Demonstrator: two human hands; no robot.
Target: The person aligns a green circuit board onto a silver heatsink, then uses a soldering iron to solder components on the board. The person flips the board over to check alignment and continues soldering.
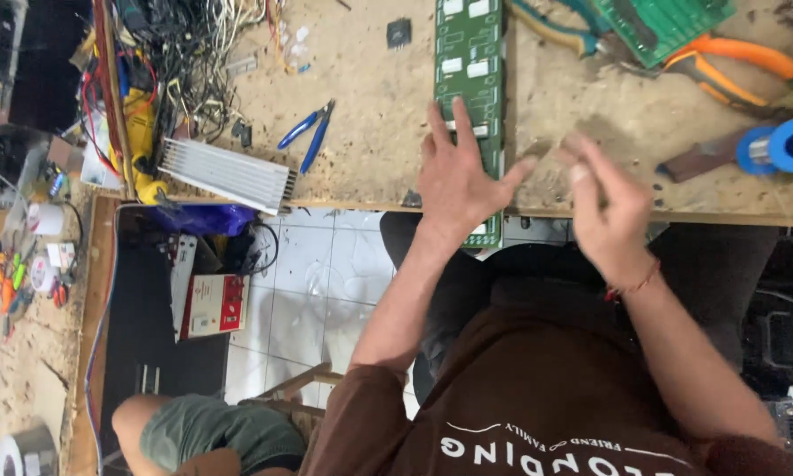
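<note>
Brown shirt fabric fills the near edge, and both bare forearms reach out from it toward the wooden workbench [370, 97]. The left hand [454, 176] is open with its fingers spread. It lies flat over the near end of a long green circuit board strip [469, 62], which runs away from the person and overhangs the bench edge. The right hand [603, 198] hovers just beside the strip. It is motion-blurred, so I cannot tell whether its fingers pinch something small or hold nothing.

No tool is in hand. The blue-handled pliers [306, 132], the ribbed aluminium heat sink [229, 174], the orange-handled pliers [731, 66] and the blue spool [789, 145] all lie untouched, so work on the strip looks to be at an early or paused stage. The strip's near end is covered by the left hand. At the far edge a second green circuit board [665, 26] is cut off, and the tangle of wires [193, 44] is too dense to sort out.
</note>
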